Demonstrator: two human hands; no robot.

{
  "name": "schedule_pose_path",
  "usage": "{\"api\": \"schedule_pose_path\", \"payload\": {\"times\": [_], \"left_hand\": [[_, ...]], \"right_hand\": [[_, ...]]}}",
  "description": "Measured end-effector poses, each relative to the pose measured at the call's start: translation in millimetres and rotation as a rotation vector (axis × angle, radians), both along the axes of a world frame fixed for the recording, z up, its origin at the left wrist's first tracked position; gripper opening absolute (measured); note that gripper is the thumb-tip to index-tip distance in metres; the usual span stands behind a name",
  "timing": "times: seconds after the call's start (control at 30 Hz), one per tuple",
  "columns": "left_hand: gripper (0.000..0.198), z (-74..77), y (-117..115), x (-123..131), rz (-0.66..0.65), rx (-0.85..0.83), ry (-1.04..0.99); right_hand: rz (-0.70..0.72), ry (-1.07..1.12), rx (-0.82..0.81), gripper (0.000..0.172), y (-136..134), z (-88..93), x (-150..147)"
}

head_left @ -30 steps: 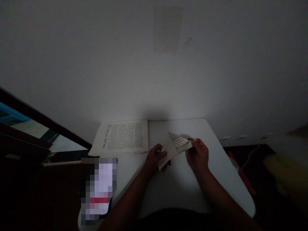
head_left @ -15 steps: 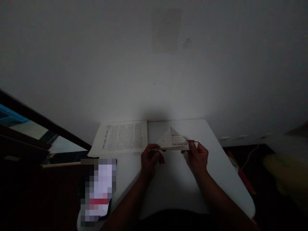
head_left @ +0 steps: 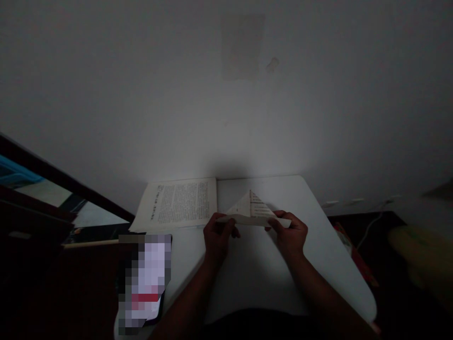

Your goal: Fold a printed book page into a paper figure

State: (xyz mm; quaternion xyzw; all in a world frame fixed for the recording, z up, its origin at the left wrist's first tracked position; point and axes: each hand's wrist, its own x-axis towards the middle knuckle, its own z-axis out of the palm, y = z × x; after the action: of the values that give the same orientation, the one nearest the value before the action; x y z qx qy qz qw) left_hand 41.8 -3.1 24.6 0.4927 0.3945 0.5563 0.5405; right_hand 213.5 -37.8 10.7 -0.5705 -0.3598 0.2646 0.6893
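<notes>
Both hands are pinching a folded sheet of paper (head_left: 250, 212) over the middle of the white desk (head_left: 255, 278), the left hand (head_left: 216, 238) gripping its left end and the right hand (head_left: 293, 233) its right end, thumbs on the near strip. The paper's triangular peak points to the far side, with lines of print on its right half. At the far left of the desk lies a stack of printed pages (head_left: 184, 203), and nearer on the left a smartphone (head_left: 155, 269) with a blurred-out screen.
</notes>
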Motion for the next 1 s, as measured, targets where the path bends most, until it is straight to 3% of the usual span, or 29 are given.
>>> {"api": "schedule_pose_path", "payload": {"times": [0.27,0.53,0.77,1.0], "left_hand": [[0.021,-1.9,-1.7,0.0,-0.007,0.002,-0.021],[0.027,-1.7,-0.8,0.3,0.098,-0.03,0.071],[0.028,-2.4,2.1,2.5,0.146,-0.07,-0.002],[0.025,-6.7,7.9,0.6,0.027,-0.112,0.023]], "right_hand": [[-0.122,0.02,-0.004,0.023,2.5,6.3,-1.5],[-0.178,0.016,-0.037,0.029,4.5,13.2,-3.0],[-0.208,0.172,-0.019,0.033,8.2,13.5,-5.2],[-0.127,0.288,-0.084,0.03,10.5,15.2,3.6]]}}
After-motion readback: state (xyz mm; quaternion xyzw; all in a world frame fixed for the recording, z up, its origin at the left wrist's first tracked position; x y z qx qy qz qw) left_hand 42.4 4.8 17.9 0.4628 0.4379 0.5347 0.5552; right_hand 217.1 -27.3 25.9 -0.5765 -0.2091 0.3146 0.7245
